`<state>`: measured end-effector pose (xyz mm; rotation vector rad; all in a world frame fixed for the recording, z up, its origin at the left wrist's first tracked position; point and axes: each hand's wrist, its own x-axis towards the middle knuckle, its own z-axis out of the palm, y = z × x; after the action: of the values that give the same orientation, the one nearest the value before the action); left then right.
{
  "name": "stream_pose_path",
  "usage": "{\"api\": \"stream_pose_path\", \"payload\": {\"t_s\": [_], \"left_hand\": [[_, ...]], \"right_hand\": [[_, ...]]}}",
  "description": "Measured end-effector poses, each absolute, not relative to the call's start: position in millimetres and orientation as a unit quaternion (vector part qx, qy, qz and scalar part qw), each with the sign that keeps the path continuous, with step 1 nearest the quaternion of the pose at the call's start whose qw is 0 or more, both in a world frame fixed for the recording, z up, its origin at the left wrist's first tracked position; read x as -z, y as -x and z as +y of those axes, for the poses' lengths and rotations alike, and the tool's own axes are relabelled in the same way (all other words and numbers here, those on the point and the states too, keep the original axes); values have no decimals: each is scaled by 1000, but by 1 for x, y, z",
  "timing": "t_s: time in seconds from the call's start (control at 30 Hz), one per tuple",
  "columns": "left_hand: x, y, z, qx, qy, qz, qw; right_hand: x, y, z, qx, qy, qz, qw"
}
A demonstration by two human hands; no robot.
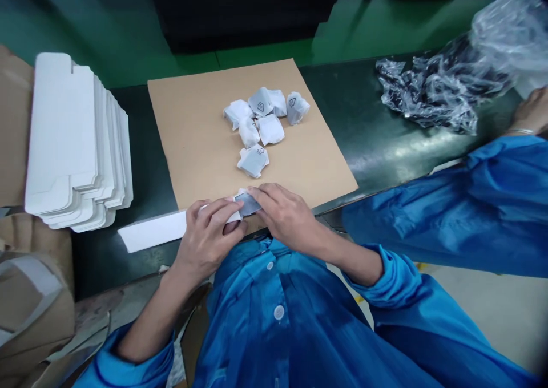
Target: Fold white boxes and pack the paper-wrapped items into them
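Observation:
My left hand [209, 234] is closed around a long, narrow white carton [156, 230] lying level near the bench's front edge. Between the fingers of my right hand [285, 214] is a small wrapped packet [247, 203], right at the carton's right-hand end. How far the packet sits inside the carton is hidden by my fingers. Beyond my hands, several similar white wrapped packets [270, 129] lie in a loose group on a brown cardboard sheet [197, 131]. Some carry a printed triangle mark.
Flat white cartons [64, 131] are stacked at the left, beside brown cardboard boxes [34, 296]. Crumpled clear plastic [440, 88] lies at the back right. Another person's sleeve [462, 205] and hand [531, 113] reach in from the right. The dark green bench [363, 131] ends just before my body.

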<state>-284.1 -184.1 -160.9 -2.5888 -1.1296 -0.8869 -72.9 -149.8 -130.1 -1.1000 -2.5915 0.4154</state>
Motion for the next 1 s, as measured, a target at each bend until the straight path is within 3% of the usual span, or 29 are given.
{"api": "stream_pose_path", "payload": {"t_s": [0.1, 0.3, 0.5, 0.57, 0.77, 1.0], "left_hand": [[163, 281, -185, 312, 866, -380, 87], [162, 281, -187, 309, 865, -386, 89], [163, 273, -188, 352, 848, -386, 86], [157, 276, -189, 351, 844, -397, 84], [144, 316, -200, 176, 814, -540, 121], [148, 291, -212, 255, 799, -513, 181]], "right_hand": [[135, 78, -156, -148, 401, -893, 142], [144, 79, -150, -239, 382, -849, 275], [142, 89, -152, -570, 354, -684, 288], [144, 89, -152, -625, 352, -629, 298], [144, 99, -153, -566, 430, -620, 331], [129, 98, -136, -429, 482, -643, 413]]}}
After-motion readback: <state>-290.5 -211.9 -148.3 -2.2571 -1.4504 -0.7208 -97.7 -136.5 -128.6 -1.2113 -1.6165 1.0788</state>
